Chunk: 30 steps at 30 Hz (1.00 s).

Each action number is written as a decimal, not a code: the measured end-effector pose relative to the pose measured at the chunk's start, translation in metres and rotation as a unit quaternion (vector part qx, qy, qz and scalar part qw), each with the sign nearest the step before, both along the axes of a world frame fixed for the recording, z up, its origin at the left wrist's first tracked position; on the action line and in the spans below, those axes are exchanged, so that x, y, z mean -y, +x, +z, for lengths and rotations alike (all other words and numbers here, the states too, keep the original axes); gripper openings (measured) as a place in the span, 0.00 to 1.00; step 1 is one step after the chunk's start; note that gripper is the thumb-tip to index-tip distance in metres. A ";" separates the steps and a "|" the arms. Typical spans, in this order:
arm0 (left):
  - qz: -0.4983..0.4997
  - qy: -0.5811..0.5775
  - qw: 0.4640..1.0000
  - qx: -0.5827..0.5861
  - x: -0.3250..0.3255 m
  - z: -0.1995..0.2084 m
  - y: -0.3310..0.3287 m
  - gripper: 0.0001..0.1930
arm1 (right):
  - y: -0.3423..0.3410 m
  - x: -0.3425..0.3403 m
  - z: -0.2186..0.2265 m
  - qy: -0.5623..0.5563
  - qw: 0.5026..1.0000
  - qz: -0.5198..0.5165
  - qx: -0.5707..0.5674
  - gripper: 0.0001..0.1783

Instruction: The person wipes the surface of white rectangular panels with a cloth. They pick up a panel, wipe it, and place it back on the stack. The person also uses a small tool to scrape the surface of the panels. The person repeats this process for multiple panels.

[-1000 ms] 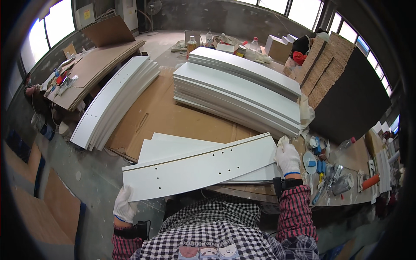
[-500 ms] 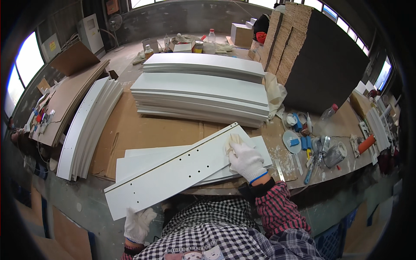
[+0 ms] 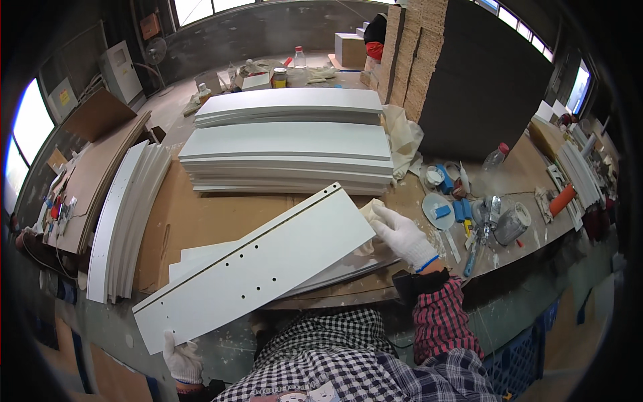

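A long white drilled board [image 3: 258, 271] with a dark groove along its far edge lies slantwise in front of me, across other white boards [image 3: 201, 255]. My left hand [image 3: 182, 363], in a white glove, grips the near left corner, thumb on top and fingers underneath. Also gloved in white, my right hand [image 3: 405, 240] is closed on a cream cloth [image 3: 372, 206] at the board's right end. Part of the cloth is hidden behind the hand and the board.
A stack of white panels [image 3: 288, 141] stands beyond the board, another row [image 3: 117, 221] at left. Tall dark panels [image 3: 489, 80] rise at the far right. A scraper [image 3: 471, 260], a white dish [image 3: 437, 209], blue blocks [image 3: 461, 211] and a plastic bottle [image 3: 495, 156] lie on the right.
The drilled board has shifted left and toward me. My right hand with the cloth has gone from its top face to its right end. My left hand now grips the corner.
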<state>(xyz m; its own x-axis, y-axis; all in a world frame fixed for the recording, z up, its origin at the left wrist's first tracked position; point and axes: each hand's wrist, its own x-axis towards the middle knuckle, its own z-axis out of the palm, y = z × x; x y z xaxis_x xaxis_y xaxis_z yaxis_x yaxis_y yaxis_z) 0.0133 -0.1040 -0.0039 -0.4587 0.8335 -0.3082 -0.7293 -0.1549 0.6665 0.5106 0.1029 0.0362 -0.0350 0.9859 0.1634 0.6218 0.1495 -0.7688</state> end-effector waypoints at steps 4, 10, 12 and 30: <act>-0.037 0.022 0.999 -0.018 -0.019 0.000 0.019 0.20 | 0.027 0.008 0.026 -0.058 0.970 -0.137 -0.195 0.23; -0.099 -0.031 0.994 0.026 -0.034 -0.013 0.045 0.21 | 0.144 -0.011 -0.003 -0.112 0.939 -0.315 -0.080 0.27; -0.103 -0.037 0.993 0.047 -0.034 -0.016 0.045 0.22 | 0.158 -0.015 -0.009 -0.145 0.929 -0.339 -0.012 0.30; -0.097 -0.018 0.994 0.052 -0.030 -0.021 0.045 0.22 | 0.139 -0.024 -0.043 -0.007 0.940 -0.327 0.096 0.42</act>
